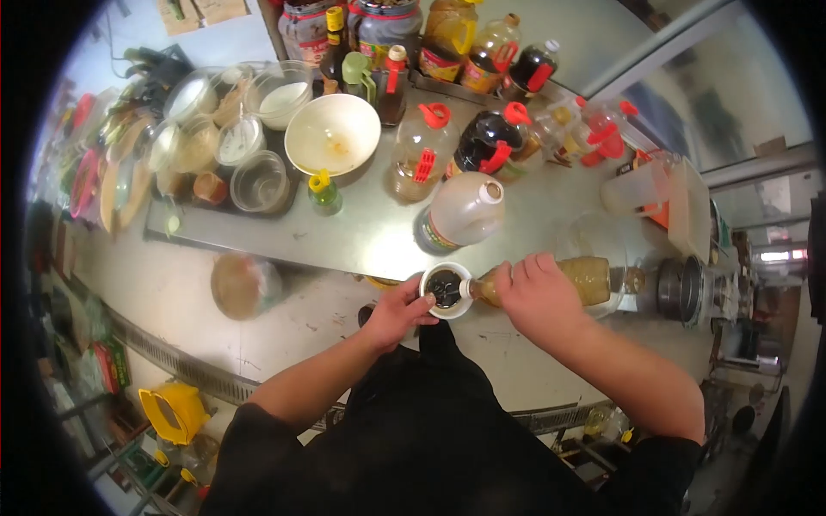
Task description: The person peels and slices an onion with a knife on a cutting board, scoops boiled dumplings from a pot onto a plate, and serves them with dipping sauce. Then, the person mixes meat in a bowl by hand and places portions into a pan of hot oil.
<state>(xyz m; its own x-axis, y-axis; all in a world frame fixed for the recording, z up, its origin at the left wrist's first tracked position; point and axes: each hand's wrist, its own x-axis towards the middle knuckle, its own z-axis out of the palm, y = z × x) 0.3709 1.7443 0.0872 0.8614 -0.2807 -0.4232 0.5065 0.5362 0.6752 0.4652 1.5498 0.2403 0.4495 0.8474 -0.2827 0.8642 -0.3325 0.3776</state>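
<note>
With the left hand point(397, 314), pinching a small round white bowl point(453, 315) of dark contents point(444, 282) at centre frame, thumb inside the rim, fingers along the outer wall. With the right hand point(535, 291), gripping a smooth, cylindrical, olive-brown bottle point(590, 280) right of centre with closely wrapped fingers, tilting its white mouth to the bowl's rim. Above, on the shiny metal bench point(301, 225), a translucent plastic jug point(465, 211); in the upper left, a wide cream bowl point(334, 138) with brownish residue inside.
</note>
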